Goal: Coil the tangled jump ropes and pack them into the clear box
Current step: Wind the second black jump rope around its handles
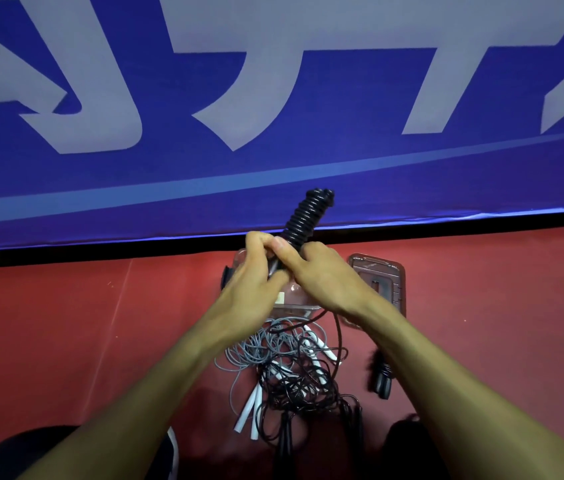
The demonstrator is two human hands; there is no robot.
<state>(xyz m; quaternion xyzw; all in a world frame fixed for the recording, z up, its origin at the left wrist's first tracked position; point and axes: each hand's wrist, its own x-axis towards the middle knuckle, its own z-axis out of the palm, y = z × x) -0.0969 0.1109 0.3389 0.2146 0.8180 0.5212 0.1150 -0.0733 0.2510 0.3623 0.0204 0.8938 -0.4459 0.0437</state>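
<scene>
Both hands, left hand [251,271] & right hand [322,275], fingers curled gripping black coiled jump rope [310,213] above clear box [294,299], w/ tangled ropes [291,368] just below it.

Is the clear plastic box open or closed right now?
Open. The clear plastic box sits behind the hands without a cover, while its clear rectangular lid lies flat on the red floor to its right.

Clear box [299,299] sat on red floor [66,341], its opening screened from above by both hands [291,271] and the coiled black rope [305,216]. Lid [388,278] lay just right of box. Tangled ropes [291,368] crowded the near side. Blue banner [273,98] walled off the far side. Floor left of box lay open.
</scene>
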